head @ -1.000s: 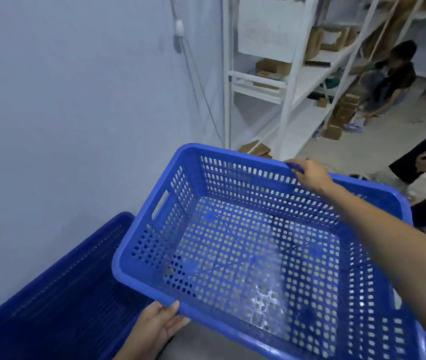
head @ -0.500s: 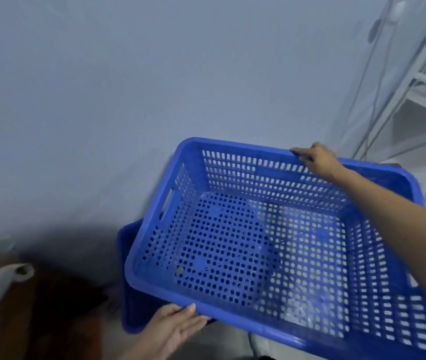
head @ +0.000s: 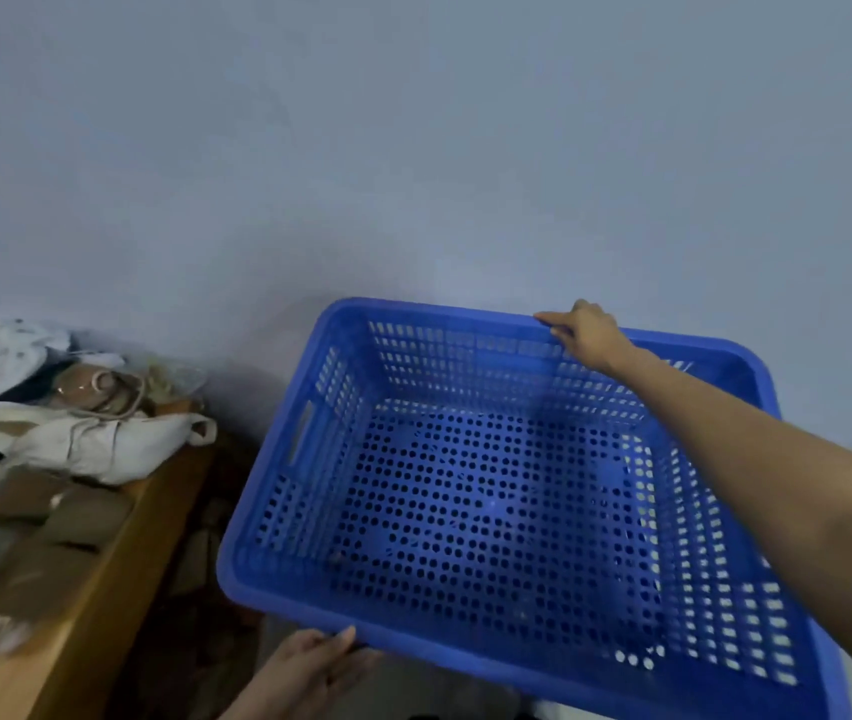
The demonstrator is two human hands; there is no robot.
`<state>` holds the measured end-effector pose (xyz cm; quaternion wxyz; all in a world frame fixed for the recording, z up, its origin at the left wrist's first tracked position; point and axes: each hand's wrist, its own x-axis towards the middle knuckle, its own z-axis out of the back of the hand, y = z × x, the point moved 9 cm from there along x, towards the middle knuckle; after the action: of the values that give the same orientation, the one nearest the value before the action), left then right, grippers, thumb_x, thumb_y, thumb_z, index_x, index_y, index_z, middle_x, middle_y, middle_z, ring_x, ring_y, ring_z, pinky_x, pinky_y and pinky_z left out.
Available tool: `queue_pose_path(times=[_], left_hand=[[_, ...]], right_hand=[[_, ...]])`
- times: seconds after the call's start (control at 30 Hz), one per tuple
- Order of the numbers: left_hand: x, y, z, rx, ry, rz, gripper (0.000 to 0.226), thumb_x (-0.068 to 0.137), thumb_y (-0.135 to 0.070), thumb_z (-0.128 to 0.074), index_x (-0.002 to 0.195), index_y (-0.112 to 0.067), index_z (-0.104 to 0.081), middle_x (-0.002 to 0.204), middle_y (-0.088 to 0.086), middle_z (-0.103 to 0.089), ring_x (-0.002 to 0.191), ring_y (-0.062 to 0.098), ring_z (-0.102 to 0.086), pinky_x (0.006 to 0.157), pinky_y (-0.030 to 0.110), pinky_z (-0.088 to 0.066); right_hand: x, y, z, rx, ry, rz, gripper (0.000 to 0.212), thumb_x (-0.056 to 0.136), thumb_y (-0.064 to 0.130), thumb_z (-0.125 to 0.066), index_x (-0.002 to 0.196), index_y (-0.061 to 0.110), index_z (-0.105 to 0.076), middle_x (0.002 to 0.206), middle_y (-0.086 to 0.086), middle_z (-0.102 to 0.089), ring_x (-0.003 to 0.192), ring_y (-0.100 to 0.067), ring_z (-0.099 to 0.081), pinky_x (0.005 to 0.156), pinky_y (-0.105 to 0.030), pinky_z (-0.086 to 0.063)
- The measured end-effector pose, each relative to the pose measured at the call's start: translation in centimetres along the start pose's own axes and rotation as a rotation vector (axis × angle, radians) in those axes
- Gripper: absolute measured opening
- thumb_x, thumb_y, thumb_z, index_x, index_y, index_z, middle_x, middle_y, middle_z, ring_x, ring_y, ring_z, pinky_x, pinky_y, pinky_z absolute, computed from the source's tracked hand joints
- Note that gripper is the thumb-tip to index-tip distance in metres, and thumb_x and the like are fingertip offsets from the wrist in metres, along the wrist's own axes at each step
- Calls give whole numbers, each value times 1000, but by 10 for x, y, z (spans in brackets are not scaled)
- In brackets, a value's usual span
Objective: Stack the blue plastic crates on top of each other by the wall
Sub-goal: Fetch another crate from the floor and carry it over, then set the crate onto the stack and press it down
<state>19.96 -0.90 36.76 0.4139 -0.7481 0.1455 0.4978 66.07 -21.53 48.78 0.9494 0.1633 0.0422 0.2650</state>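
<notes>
A blue perforated plastic crate point(head: 491, 491) fills the lower middle and right of the head view, held up close to the pale wall point(head: 413, 148) and empty inside. My right hand point(head: 587, 332) grips its far rim, with the arm stretched over the crate. My left hand point(head: 309, 667) holds the near rim from below, thumb on the edge. Darker blue shows through the holes in the crate's floor; I cannot tell whether that is a second crate under it.
A wooden table point(head: 117, 553) stands at the left, close to the crate's left side. On it lie a white cloth bag point(head: 101, 444), brown cardboard pieces point(head: 49, 511) and other clutter. Dark floor shows between table and crate.
The view has swung left: the shelves and the seated people are gone and the table has come in. The crate moved left along the wall, covering the darker crate seen earlier.
</notes>
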Motion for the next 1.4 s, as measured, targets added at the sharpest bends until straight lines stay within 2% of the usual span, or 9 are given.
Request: queue_pose_path(times=[0.07, 0.17, 0.53, 0.67, 0.87, 1.0, 1.17, 1.23, 1.4], left_hand=[[1, -6, 0, -91, 28, 13, 60, 95, 4, -44, 150, -9, -26, 136, 23, -53, 108, 43, -59, 79, 49, -57], [-1, -8, -3, -106, 41, 9, 51, 93, 6, -46, 143, -2, -37, 104, 19, -70, 91, 41, -66, 82, 49, -56], [16, -25, 8, -131, 12, 36, 17, 90, 5, -53, 105, 8, -61, 88, 23, -75, 72, 35, -74, 58, 40, -61], [24, -31, 10, -137, -12, 28, 14, 92, 3, -51, 100, 6, -62, 84, 19, -77, 69, 32, -75, 61, 38, -62], [29, -35, 6, -126, 23, 68, 19, 91, 2, -53, 106, 8, -62, 96, 22, -75, 76, 34, -75, 63, 38, -62], [28, -36, 4, -61, 27, 84, 17, 91, 0, -53, 104, 7, -63, 97, 24, -74, 75, 32, -75, 64, 38, -62], [4, -51, 15, 404, 145, 259, 27, 92, -20, -57, 92, 6, -65, 106, 27, -71, 78, 30, -75, 60, 31, -58], [-6, -87, 29, 761, 126, 168, 32, 93, -28, -55, 93, 2, -64, 97, 18, -75, 69, 20, -71, 56, 26, -52], [-4, -239, 65, 1087, -499, -555, 33, 94, -34, -50, 87, -3, -61, 84, 12, -68, 76, 28, -67, 71, 43, -57]], right_hand=[[15, 14, -6, -7, 1, 34, 41, 102, 12, -39, 140, 22, -49, 93, -11, -39, 73, -30, -39, 69, -42, -36], [33, 25, -16, -53, 22, 49, 41, 102, 11, -38, 140, 23, -49, 91, -12, -39, 73, -30, -39, 70, -46, -41], [76, 35, -57, 6, 6, 47, 45, 100, 4, -41, 138, 25, -51, 86, -11, -39, 73, -29, -39, 64, -38, -28], [88, 32, -72, 69, 64, 14, 44, 95, 7, -45, 134, 25, -56, 100, -12, -40, 108, -39, -49, 78, -36, -26], [90, 26, -77, 11, 28, 48, 21, 96, 19, -56, 79, 33, -56, 90, -11, -38, 77, -30, -41, 63, -40, -34], [83, 23, -80, -128, 93, 64, 50, 97, 6, -44, 142, 29, -42, 114, -16, -43, 95, -36, -44, 75, -43, -41], [53, 15, -56, -183, 59, 48, 54, 99, 27, -43, 151, 22, -26, 142, -18, -36, 119, -39, -44, 99, -48, -42], [27, -11, -41, -160, 8, -31, 56, 97, 28, -48, 149, 18, -30, 143, -21, -36, 121, -41, -44, 98, -51, -44], [-77, -98, -14, -122, -102, -405, 64, 87, 26, -61, 141, 3, -35, 133, -30, -39, 118, -48, -44, 95, -56, -41]])
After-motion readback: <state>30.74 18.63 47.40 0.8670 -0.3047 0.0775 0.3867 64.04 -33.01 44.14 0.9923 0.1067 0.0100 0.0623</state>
